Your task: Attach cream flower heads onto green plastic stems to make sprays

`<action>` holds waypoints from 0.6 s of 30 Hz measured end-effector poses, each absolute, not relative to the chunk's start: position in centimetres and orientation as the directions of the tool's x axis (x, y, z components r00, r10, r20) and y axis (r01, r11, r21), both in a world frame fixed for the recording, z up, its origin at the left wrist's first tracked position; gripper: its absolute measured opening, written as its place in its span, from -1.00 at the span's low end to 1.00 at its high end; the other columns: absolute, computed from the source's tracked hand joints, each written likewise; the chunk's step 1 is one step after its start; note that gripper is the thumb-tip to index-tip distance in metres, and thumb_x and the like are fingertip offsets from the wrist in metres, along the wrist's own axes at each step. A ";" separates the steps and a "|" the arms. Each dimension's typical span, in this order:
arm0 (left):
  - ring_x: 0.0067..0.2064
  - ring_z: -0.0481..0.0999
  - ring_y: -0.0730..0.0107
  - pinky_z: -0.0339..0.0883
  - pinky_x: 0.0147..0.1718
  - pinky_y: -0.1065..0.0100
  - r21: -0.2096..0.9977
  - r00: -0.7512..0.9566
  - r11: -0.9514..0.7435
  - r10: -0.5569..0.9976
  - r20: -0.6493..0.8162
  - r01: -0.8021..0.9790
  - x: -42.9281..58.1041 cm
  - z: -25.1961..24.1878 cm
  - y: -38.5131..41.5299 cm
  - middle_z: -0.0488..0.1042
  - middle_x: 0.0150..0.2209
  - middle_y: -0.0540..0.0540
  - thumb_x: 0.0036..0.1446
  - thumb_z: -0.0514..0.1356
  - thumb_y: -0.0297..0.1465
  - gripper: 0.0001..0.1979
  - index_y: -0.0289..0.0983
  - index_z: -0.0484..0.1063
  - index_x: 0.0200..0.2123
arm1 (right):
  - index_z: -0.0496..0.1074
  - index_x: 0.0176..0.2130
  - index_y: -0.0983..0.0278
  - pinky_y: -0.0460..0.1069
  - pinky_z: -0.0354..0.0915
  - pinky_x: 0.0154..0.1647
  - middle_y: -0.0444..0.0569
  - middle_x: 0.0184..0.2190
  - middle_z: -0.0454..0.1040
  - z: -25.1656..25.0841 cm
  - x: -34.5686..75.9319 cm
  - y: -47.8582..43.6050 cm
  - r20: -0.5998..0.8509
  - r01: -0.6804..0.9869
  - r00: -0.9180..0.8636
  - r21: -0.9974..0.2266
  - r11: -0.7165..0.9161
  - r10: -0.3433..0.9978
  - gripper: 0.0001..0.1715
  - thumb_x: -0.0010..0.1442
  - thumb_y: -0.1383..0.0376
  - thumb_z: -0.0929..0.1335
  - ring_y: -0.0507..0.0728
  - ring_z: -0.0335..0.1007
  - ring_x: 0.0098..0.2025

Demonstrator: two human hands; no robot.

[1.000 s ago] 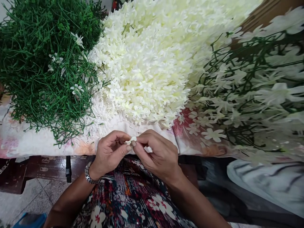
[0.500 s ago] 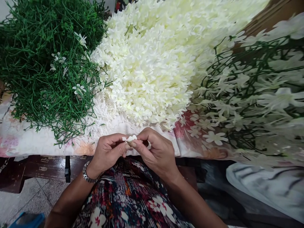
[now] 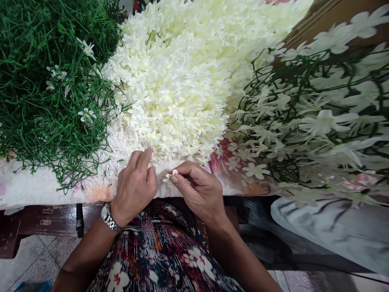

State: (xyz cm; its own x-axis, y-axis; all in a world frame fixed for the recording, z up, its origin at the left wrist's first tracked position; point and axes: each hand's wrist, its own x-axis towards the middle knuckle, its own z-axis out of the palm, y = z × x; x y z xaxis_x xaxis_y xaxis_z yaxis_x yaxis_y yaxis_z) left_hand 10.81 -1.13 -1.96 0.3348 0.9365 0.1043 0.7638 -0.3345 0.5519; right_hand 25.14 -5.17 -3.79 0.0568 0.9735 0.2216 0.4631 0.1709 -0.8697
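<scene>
Where the right hand [image 3: 200,187] is: fingers pinching a flower [image 3: 167,177]
Left hand [image 3: 133,188]: near white strands [image 3: 117,144] — its fingers' grip, cannot tell

We see matt, cloth-like white petals [image 3: 179,97], smooth, plastic-looking green stems [image 3: 54,95], wiry, plastic-looking white filaments [image 3: 117,150], soft printed cloth [image 3: 69,184], glossy brown wood [image 3: 62,221], dull cardboard [image 3: 326,24] and a polished metal watch [image 3: 110,219].

Cloth [image 3: 30,184] lies open in front; the white flower heap [image 3: 176,89] blocks beyond.
</scene>
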 end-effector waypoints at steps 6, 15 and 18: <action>-0.49 0.27 0.59 0.25 -0.52 0.47 0.717 0.326 -0.368 0.923 0.204 0.592 9.9 -1.2 -2.2 0.33 -0.19 -0.13 0.05 0.05 -0.46 -0.73 -0.31 0.28 -0.13 | 0.26 -0.49 0.27 -0.13 0.10 -0.51 -0.22 -0.59 0.22 -4.0 24.9 -5.5 0.260 0.389 0.112 -0.900 0.199 0.959 -0.89 0.01 0.39 0.32 -0.08 0.14 -0.53; -0.49 0.31 0.58 0.22 -0.52 0.52 0.975 0.403 -0.054 0.914 -0.040 0.218 10.0 -2.4 -3.0 0.38 -0.51 0.00 0.04 0.08 -0.46 -0.91 -0.31 0.38 -0.40 | 0.34 -0.34 0.24 -0.13 0.17 -0.50 -0.18 -0.53 0.30 -3.4 24.4 -5.4 0.215 0.308 -0.025 -0.927 0.212 0.976 -0.92 0.05 0.37 0.30 -0.07 0.21 -0.48; -0.53 0.27 0.60 0.18 -0.55 0.53 0.964 0.382 -0.103 0.924 0.002 0.244 9.8 -2.5 -3.2 0.34 -0.55 0.03 0.04 0.07 -0.47 -0.90 -0.31 0.37 -0.44 | 0.33 -0.30 0.26 -0.13 0.19 -0.47 -0.17 -0.49 0.31 -3.1 24.6 -5.3 0.222 0.363 -0.094 -0.900 0.242 0.970 -0.84 0.02 0.35 0.32 -0.07 0.23 -0.46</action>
State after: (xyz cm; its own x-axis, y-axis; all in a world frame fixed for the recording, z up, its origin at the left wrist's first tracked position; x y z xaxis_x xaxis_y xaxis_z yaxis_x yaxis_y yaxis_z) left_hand 9.84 -3.17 -2.47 0.3816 0.9243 0.0024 0.2436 -0.1030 0.9644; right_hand 24.64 -5.29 -3.11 -0.0942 0.9704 0.2224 0.3634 0.2415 -0.8998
